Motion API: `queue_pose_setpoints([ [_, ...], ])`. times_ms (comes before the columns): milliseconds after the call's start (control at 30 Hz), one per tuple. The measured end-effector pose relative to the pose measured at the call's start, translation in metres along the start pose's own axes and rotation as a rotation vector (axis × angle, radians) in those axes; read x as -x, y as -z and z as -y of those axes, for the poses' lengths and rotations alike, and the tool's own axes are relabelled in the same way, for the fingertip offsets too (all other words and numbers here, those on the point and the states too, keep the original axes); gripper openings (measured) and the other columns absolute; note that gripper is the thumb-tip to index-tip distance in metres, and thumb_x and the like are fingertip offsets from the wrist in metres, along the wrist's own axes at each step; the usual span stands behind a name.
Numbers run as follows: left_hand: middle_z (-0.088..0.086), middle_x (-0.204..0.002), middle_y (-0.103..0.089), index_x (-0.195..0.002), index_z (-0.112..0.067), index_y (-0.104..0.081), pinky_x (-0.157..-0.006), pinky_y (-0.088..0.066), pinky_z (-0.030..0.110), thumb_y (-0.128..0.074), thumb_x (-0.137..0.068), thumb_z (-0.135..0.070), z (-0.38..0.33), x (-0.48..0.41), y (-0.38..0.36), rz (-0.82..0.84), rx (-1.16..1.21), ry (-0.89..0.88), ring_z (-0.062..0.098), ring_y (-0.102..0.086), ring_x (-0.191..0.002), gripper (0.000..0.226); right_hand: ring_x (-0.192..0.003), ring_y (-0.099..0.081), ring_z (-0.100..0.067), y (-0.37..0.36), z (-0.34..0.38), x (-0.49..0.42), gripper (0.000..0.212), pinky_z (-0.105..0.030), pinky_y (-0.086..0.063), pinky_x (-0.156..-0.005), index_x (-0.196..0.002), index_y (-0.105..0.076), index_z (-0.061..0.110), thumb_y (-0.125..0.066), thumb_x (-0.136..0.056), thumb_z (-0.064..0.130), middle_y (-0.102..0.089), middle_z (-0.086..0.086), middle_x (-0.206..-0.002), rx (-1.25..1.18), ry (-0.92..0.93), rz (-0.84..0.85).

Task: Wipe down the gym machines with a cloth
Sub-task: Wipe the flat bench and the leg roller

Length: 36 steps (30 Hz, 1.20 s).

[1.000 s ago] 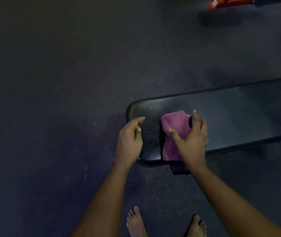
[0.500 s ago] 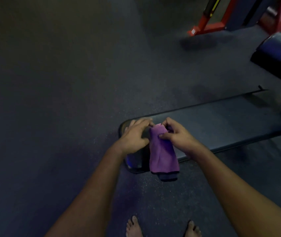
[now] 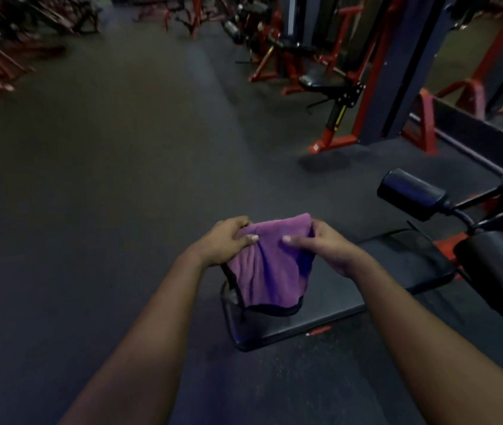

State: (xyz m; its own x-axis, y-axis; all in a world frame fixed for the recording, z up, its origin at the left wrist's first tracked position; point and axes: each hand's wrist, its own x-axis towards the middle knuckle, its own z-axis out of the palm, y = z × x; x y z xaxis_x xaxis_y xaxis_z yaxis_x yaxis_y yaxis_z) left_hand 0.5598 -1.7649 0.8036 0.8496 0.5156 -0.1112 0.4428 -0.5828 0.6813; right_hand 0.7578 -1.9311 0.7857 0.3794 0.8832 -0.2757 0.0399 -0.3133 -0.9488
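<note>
Floor [image 3: 106, 194]: dark rubber, speckled, running under the bench and far beyond it on all sides.
Machines [image 3: 326, 81]: red-framed, with black seats, in rows well beyond the bench's far end; more stand blurred far off to its left.
Post [image 3: 409, 72]: dark upright with a red foot, well beyond the bench's far end.
Bench [image 3: 320, 314]: flat black pad, its rounded near end toward the person, its length running away to the right; a red bit shows under its near edge.
Rollers [image 3: 409, 191]: two black padded cylinders on a dark frame at the bench's far end, one beyond it and one at its right side.
Cloth [image 3: 271, 265]: purple with a dark hem, held up over the bench's near end and hanging in folds; whether the hem touches the pad cannot be told.
Left hand [image 3: 222, 243]: above the bench's near end, pinching the cloth's upper left edge, thumb on the front and fingers curled behind.
Right hand [image 3: 326, 246]: over the bench, pinching the cloth's upper right corner, thumb flat on the front and fingers behind.
</note>
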Motion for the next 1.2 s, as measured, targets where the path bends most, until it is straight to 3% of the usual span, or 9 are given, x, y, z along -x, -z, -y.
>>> queue_pose_setpoints([
  [133, -0.005, -0.084, -0.067, -0.108, -0.016, -0.065, -0.071, -0.048, 0.029, -0.07, -0.094, -0.035, -0.023, 0.003, 0.038, 0.109, -0.002, 0.027, 0.016, -0.063, -0.08, 0.024, -0.099, -0.074, -0.032, -0.007, 0.032, 0.007, 0.035, -0.04, -0.063, -0.077, -0.109, -0.073, 0.007, -0.088, -0.078, 0.015, -0.078, -0.01, -0.102, 0.048, 0.049, -0.071],
  [267, -0.003, -0.084, -0.071, -0.118, -0.024, -0.064, -0.075, -0.05, 0.027, -0.076, -0.079, -0.057, -0.06, 0.005, 0.056, 0.154, 0.153, -0.033, 0.012, -0.064, -0.079, 0.052, -0.097, -0.073, -0.036, -0.013, 0.075, 0.013, 0.035, -0.046, -0.06, -0.087, -0.104, -0.074, 0.008, -0.089, -0.075, 0.02, -0.076, -0.016, -0.101, 0.071, 0.149, 0.031],
  [367, 0.002, -0.085, -0.067, -0.091, -0.019, -0.063, -0.072, -0.046, 0.032, -0.067, -0.093, -0.046, -0.082, -0.001, 0.059, 0.07, 0.026, -0.125, 0.016, -0.06, -0.08, 0.027, -0.087, -0.074, -0.026, -0.003, 0.1, 0.015, 0.046, -0.04, -0.059, -0.081, -0.098, -0.069, 0.011, -0.093, -0.065, 0.032, -0.076, -0.008, -0.094, 0.057, 0.137, -0.024],
  [500, 0.004, -0.1, -0.066, -0.098, -0.011, -0.057, -0.086, -0.044, 0.033, -0.051, -0.105, -0.029, -0.095, -0.002, 0.073, -0.169, 0.053, -0.114, 0.022, -0.059, -0.095, 0.02, -0.086, -0.071, -0.014, 0.027, 0.093, 0.03, 0.045, -0.022, -0.054, -0.073, -0.094, -0.079, 0.016, -0.096, -0.063, 0.042, -0.077, 0.004, -0.09, 0.277, -0.04, 0.039],
  [633, 0.001, -0.114, -0.062, -0.113, -0.018, -0.056, -0.09, -0.045, 0.037, -0.038, -0.108, -0.038, -0.097, -0.002, 0.09, -0.262, 0.173, -0.044, 0.016, -0.058, -0.104, 0.026, -0.095, -0.063, -0.021, 0.017, 0.062, 0.032, 0.06, -0.033, -0.043, -0.082, -0.109, -0.074, 0.016, -0.093, -0.058, 0.043, -0.073, 0.0, -0.096, -0.149, -0.049, -0.04],
  [800, 0.004, -0.118, -0.059, -0.111, -0.021, -0.053, -0.099, -0.047, 0.044, -0.036, -0.107, -0.045, -0.094, -0.003, 0.102, -0.382, 0.29, 0.075, 0.022, -0.056, -0.109, 0.03, -0.104, -0.063, -0.033, -0.004, 0.068, 0.024, 0.073, -0.055, -0.052, -0.09, -0.13, -0.065, 0.014, -0.089, -0.064, 0.038, -0.069, -0.017, -0.114, -0.553, 0.016, 0.026],
  [900, 0.003, -0.102, -0.061, -0.1, -0.019, -0.05, -0.086, -0.049, 0.039, -0.045, -0.105, -0.046, -0.091, 0.004, 0.107, -0.4, 0.345, 0.108, 0.02, -0.057, -0.096, 0.027, -0.1, -0.066, -0.033, -0.005, 0.084, 0.019, 0.056, -0.052, -0.053, -0.094, -0.126, -0.068, 0.005, -0.082, -0.072, 0.016, -0.07, -0.024, -0.117, -0.511, 0.051, -0.041],
  [1033, 0.008, -0.114, -0.067, -0.125, -0.012, -0.046, -0.08, -0.057, 0.035, -0.071, -0.094, -0.017, -0.086, 0.018, 0.108, -0.151, 0.598, 0.136, 0.019, -0.067, -0.099, 0.04, -0.092, -0.072, -0.031, 0.0, 0.099, 0.008, 0.024, -0.045, -0.059, -0.087, -0.117, -0.071, 0.002, -0.067, -0.097, 0.015, -0.072, -0.025, -0.115, -0.546, 0.078, -0.195],
  [1200, 0.018, -0.126, -0.064, -0.133, -0.003, -0.047, -0.09, -0.055, 0.031, -0.07, -0.092, -0.003, -0.073, 0.014, 0.106, -0.331, 0.519, 0.095, 0.022, -0.065, -0.107, 0.047, -0.083, -0.072, -0.025, 0.01, 0.097, 0.01, 0.018, -0.036, -0.061, -0.073, -0.1, -0.064, 0.002, -0.077, -0.087, 0.003, -0.073, -0.014, -0.093, -0.353, -0.081, 0.037],
])
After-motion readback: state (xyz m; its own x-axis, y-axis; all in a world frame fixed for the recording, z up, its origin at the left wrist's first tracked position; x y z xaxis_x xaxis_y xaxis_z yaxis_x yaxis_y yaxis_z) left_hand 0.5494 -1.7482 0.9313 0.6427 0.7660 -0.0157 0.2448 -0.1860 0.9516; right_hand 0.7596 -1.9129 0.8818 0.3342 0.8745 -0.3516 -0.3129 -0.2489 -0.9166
